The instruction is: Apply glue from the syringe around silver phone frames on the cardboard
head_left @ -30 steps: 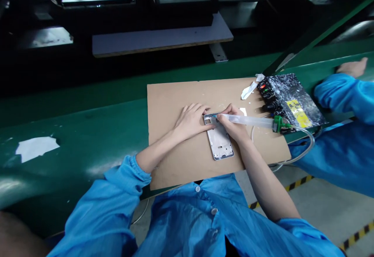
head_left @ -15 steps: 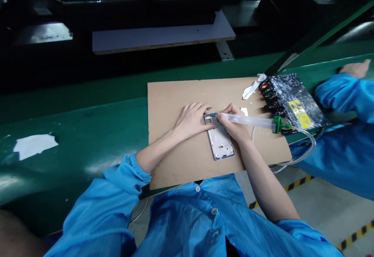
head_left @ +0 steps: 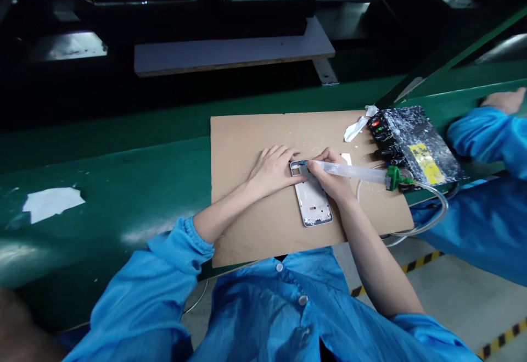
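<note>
A silver phone frame lies flat on a brown cardboard sheet. My left hand presses down on the frame's upper left corner, fingers spread over it. My right hand grips a clear syringe-style dispenser like a pen. Its tip rests at the top edge of the frame. A green cap closes the dispenser's rear end, and a clear hose runs from it off the table edge.
A black control box with red and green lights sits at the cardboard's right. White paper scraps lie near it. A co-worker's blue sleeve and hand rest on the green belt at the right. A white patch marks the belt at left.
Almost nothing has changed. Both hands stay on the frame with the dispenser tip at its top edge; the view has shifted slightly.
</note>
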Action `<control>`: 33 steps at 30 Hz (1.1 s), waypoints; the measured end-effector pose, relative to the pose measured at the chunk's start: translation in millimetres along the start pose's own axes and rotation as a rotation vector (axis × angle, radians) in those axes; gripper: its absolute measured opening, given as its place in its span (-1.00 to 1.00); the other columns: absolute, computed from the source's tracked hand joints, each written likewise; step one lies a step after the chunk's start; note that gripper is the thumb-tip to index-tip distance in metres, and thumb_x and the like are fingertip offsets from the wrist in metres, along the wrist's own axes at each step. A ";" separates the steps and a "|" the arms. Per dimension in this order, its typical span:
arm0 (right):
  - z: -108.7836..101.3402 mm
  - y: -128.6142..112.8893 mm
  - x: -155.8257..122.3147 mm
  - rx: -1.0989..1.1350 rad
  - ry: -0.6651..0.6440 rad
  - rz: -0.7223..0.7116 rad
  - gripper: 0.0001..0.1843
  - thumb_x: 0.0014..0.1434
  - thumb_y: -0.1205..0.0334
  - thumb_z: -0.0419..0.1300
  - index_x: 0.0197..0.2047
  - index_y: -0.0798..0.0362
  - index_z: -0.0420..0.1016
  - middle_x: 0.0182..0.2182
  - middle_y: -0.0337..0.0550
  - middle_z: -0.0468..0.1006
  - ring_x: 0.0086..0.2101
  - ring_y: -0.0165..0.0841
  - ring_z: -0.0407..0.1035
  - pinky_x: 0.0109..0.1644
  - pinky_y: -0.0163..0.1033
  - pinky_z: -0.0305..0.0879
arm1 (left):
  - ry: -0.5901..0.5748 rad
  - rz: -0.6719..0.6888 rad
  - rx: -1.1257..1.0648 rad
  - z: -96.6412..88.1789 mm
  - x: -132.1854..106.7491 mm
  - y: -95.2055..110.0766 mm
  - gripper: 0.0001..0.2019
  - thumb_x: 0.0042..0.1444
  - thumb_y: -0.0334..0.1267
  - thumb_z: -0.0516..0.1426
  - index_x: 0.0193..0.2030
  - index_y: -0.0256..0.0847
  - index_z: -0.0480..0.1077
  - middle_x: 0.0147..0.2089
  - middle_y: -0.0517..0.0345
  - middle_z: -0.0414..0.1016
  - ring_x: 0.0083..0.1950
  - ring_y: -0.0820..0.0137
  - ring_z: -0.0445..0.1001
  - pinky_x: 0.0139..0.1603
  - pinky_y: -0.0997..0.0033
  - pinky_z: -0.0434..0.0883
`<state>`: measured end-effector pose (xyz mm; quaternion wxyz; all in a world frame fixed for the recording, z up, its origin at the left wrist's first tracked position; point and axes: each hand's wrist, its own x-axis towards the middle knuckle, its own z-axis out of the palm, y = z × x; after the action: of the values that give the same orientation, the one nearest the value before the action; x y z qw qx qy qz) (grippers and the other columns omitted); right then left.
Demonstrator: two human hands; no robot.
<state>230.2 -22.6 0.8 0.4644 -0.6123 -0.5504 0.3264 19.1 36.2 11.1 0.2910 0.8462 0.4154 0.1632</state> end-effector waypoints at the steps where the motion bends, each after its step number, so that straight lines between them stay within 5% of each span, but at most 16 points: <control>1: 0.4 -0.2 -0.1 0.004 0.000 0.003 -0.72 0.33 0.05 0.42 -0.31 -0.07 0.45 -0.38 -0.25 0.58 -0.32 -0.29 0.42 -0.20 -0.16 0.29 | 0.001 0.002 0.000 -0.4 -0.3 0.2 -0.36 0.24 0.16 0.43 0.34 -0.06 0.44 0.21 0.08 0.64 0.29 0.04 0.50 0.34 0.01 0.33; 33: 1.1 -0.6 -0.5 -0.025 0.029 -0.003 -0.73 0.31 0.06 0.44 -0.32 -0.09 0.47 -0.41 -0.25 0.58 -0.36 -0.28 0.43 -0.27 -0.16 0.29 | 0.005 0.018 0.002 0.5 -0.2 -1.5 -0.41 0.28 0.18 0.39 0.33 -0.02 0.46 0.21 0.08 0.64 0.30 0.03 0.50 0.36 -0.01 0.32</control>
<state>228.8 -22.9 0.9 0.4650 -0.6219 -0.5487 0.3098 18.3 36.6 9.7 0.2876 0.8498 0.4087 0.1674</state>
